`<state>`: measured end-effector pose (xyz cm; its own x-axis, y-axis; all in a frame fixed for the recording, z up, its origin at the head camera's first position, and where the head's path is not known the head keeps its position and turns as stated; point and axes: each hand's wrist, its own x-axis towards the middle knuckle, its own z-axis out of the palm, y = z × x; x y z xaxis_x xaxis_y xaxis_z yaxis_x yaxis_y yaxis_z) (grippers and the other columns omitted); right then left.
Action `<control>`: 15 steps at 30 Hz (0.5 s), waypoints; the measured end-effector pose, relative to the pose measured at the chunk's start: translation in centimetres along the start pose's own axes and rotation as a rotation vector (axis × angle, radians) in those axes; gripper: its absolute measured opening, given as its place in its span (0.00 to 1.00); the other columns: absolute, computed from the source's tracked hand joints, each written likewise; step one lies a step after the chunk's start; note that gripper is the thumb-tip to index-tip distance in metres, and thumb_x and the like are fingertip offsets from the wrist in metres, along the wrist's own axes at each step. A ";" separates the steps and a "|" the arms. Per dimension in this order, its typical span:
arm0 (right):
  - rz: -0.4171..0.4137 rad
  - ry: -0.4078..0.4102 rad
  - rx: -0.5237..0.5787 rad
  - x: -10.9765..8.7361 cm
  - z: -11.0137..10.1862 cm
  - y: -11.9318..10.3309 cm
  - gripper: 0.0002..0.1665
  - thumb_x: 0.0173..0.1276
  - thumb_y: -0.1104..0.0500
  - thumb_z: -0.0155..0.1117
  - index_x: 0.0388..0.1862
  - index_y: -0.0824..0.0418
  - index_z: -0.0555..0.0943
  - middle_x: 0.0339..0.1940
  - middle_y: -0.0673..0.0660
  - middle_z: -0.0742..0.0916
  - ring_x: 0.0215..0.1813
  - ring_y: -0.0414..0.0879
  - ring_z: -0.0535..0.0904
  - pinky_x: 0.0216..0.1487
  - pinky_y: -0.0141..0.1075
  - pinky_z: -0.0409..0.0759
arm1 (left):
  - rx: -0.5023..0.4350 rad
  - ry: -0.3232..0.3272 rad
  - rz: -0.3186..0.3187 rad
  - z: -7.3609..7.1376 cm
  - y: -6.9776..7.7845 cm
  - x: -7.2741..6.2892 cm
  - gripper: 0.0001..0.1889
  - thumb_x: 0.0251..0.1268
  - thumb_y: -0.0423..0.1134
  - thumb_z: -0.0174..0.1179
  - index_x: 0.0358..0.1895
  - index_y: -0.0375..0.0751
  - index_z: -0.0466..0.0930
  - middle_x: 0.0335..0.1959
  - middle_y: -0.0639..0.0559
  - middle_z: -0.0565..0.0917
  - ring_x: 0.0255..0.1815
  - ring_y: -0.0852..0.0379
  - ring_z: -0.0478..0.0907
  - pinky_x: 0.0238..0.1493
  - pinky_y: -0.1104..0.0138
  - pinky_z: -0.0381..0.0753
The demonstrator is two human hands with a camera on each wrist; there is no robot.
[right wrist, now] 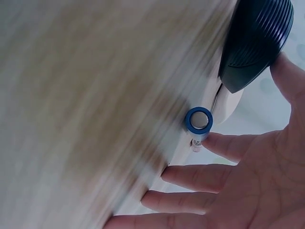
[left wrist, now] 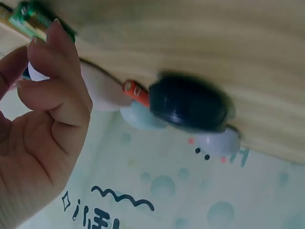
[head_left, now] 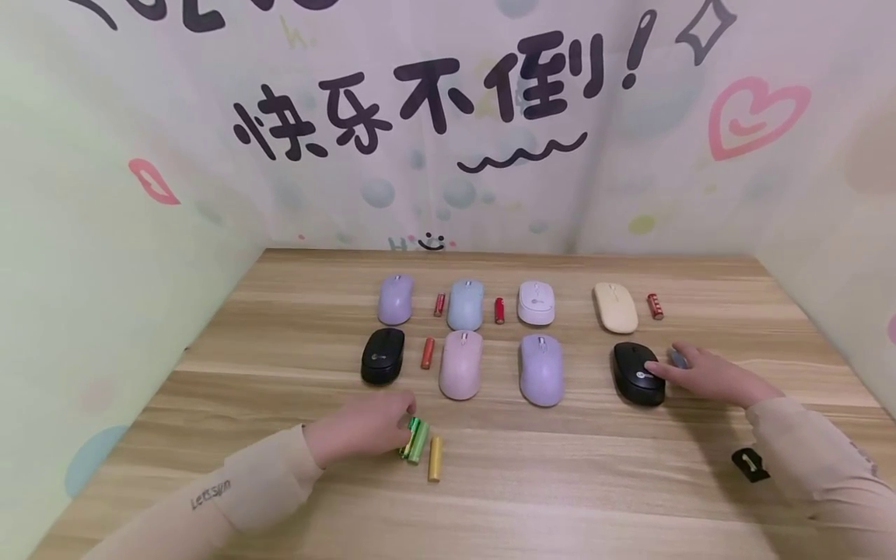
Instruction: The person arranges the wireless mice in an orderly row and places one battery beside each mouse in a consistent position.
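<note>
My left hand (head_left: 365, 424), fingers loosely bent, is right beside several green batteries (head_left: 418, 442); a fingertip overlaps them in the left wrist view. A yellow battery (head_left: 435, 459) lies just to their right. My right hand (head_left: 714, 376) is spread with straight fingers beside a black mouse (head_left: 638, 373). Its thumb touches the mouse's side, and its index fingertip is at a blue-ringed battery (right wrist: 199, 120). The other fingertips reach down to the tabletop in the right wrist view.
A black piece like a battery cover (head_left: 751, 464) lies under the right forearm. Purple (head_left: 396, 299), blue (head_left: 465, 305), white (head_left: 537, 302), cream (head_left: 616, 307), pink (head_left: 460, 365), purple (head_left: 542, 369) and black (head_left: 383, 356) mice form two rows. Red batteries (head_left: 499, 310) lie among them.
</note>
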<state>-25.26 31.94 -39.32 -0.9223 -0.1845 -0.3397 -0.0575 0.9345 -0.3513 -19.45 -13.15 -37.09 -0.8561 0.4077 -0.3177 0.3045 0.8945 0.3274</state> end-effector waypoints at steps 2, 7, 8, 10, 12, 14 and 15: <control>-0.003 0.005 0.001 0.0 0.0 0.1 0.55 0.66 0.33 0.41 0.64 0.83 0.50 0.59 0.87 0.57 0.59 0.81 0.54 0.53 0.66 0.59 | -0.025 0.018 0.006 0.5 -0.2 -0.4 0.12 0.51 0.33 0.56 0.41 0.37 0.75 0.27 0.52 0.74 0.23 0.57 0.68 0.24 0.65 0.67; -0.015 0.014 0.008 -0.2 0.0 0.2 0.54 0.66 0.33 0.42 0.64 0.83 0.50 0.60 0.87 0.57 0.59 0.81 0.54 0.53 0.66 0.58 | -0.066 0.039 0.005 1.3 -0.3 -0.4 0.14 0.53 0.33 0.56 0.44 0.36 0.73 0.24 0.53 0.72 0.22 0.58 0.67 0.22 0.67 0.66; -0.015 0.014 0.009 -0.2 0.0 0.2 0.54 0.66 0.33 0.42 0.64 0.83 0.50 0.60 0.87 0.57 0.59 0.81 0.54 0.53 0.66 0.58 | -0.071 0.039 0.004 1.4 -0.3 -0.4 0.14 0.52 0.33 0.56 0.44 0.36 0.72 0.24 0.53 0.72 0.21 0.58 0.67 0.21 0.67 0.65; -0.014 0.014 0.008 -0.2 0.0 0.2 0.54 0.66 0.33 0.42 0.64 0.83 0.50 0.60 0.87 0.58 0.59 0.81 0.54 0.53 0.66 0.59 | -0.083 0.032 -0.001 1.7 -0.2 -0.4 0.13 0.53 0.33 0.56 0.44 0.37 0.72 0.22 0.52 0.71 0.20 0.58 0.67 0.20 0.67 0.65; -0.010 0.011 0.006 -0.1 0.0 0.2 0.55 0.66 0.33 0.42 0.64 0.83 0.50 0.60 0.87 0.57 0.59 0.81 0.54 0.53 0.67 0.59 | -0.074 0.034 0.001 2.0 -0.2 -0.5 0.13 0.53 0.33 0.57 0.43 0.37 0.71 0.22 0.53 0.71 0.20 0.58 0.66 0.20 0.67 0.65; -0.004 0.007 0.005 -0.1 0.0 0.1 0.55 0.66 0.33 0.42 0.65 0.82 0.50 0.60 0.87 0.57 0.59 0.81 0.53 0.53 0.67 0.59 | -0.056 0.044 0.009 2.2 -0.1 -0.5 0.13 0.52 0.34 0.57 0.42 0.37 0.72 0.22 0.53 0.72 0.20 0.58 0.67 0.20 0.67 0.65; -0.003 0.006 0.004 -0.1 0.0 0.1 0.55 0.66 0.33 0.42 0.65 0.82 0.50 0.60 0.87 0.57 0.59 0.81 0.53 0.53 0.67 0.59 | -0.044 0.052 0.016 2.2 -0.1 -0.5 0.12 0.52 0.34 0.57 0.42 0.37 0.72 0.22 0.53 0.72 0.20 0.58 0.67 0.20 0.68 0.65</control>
<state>-25.17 32.06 -39.29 -0.9245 -0.1854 -0.3331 -0.0588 0.9327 -0.3559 -18.09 -13.02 -38.94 -0.8721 0.4106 -0.2661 0.3002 0.8785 0.3716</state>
